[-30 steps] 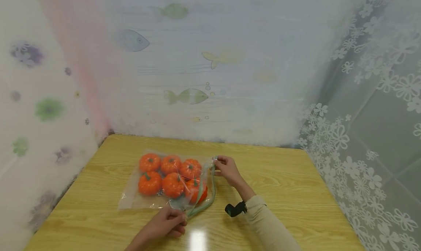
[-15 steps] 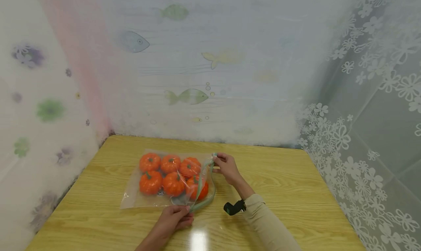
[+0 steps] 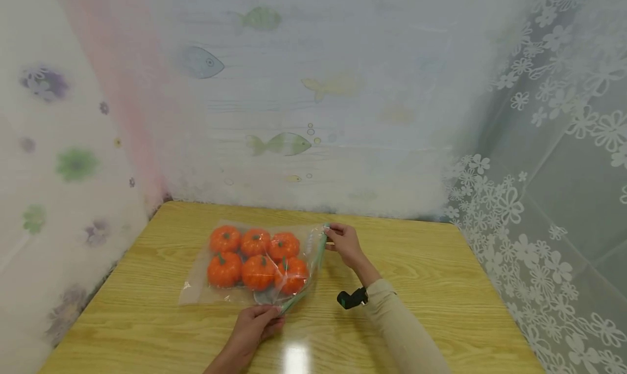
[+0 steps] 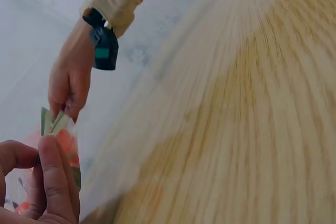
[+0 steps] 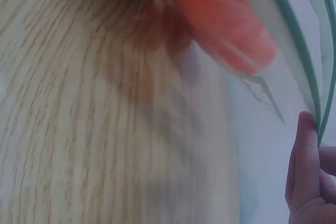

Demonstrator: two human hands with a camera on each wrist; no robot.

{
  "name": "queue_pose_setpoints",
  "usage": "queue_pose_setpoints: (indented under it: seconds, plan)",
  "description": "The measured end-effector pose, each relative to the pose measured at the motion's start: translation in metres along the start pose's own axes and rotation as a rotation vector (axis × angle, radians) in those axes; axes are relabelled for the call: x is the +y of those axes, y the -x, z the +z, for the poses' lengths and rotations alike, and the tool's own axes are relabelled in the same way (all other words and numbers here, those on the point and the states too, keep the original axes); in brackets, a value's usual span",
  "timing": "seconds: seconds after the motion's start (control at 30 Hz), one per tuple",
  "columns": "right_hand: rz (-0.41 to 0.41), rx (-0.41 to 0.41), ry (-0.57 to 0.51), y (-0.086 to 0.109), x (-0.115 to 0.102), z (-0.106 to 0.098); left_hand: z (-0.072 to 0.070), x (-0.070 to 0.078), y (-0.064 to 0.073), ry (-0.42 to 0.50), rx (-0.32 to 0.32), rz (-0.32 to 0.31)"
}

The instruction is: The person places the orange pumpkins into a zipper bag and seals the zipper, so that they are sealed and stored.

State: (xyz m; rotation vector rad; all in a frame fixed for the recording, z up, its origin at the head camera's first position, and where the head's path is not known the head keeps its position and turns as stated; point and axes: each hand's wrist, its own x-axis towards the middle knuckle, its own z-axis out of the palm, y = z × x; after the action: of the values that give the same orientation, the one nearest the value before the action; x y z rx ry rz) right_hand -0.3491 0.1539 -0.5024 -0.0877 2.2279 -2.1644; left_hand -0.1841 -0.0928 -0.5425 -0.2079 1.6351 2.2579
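A clear plastic zip bag [image 3: 196, 293] lies on the wooden table with several small orange pumpkins [image 3: 224, 269] inside, set in two rows. Along its right side runs the green-edged mouth [image 3: 322, 249]. My left hand [image 3: 254, 327] pinches the near corner of this mouth between thumb and fingers. At the far corner, my right hand [image 3: 346, 246] pinches the same green edge. The right wrist view shows two green strips [image 5: 294, 24] bowed apart and meeting at the fingertips. In the left wrist view, the fingers [image 4: 52, 177] grip the bag's corner.
The wooden table [image 3: 416, 287] reaches to a back wall with faint fish drawings [image 3: 279, 143]. A flower-patterned sheet [image 3: 509, 205] hangs on the right, and a spotted wall stands on the left. A black wrist camera [image 3: 351, 299] is strapped to my right wrist.
My right hand has moved slightly away and to the right, and my left hand slightly right. The loosely looped green mouth has been drawn straighter between them. The pumpkins have barely shifted.
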Motion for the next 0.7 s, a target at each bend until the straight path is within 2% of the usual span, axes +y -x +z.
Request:
queue_pose_setpoints:
  seconds: [0.17, 0.47, 0.7]
  plan:
    - [0.016, 0.013, -0.011, -0.002, 0.004, -0.001, 0.007, -0.001, 0.004, 0.035, -0.016, 0.002]
    - [0.017, 0.031, -0.038, -0.006, 0.009, -0.001, 0.027, -0.007, 0.008, 0.011, -0.044, 0.023]
    - [0.029, 0.042, 0.015, -0.009, 0.007, -0.002, 0.049, -0.019, 0.006, -0.006, -0.098, 0.004]
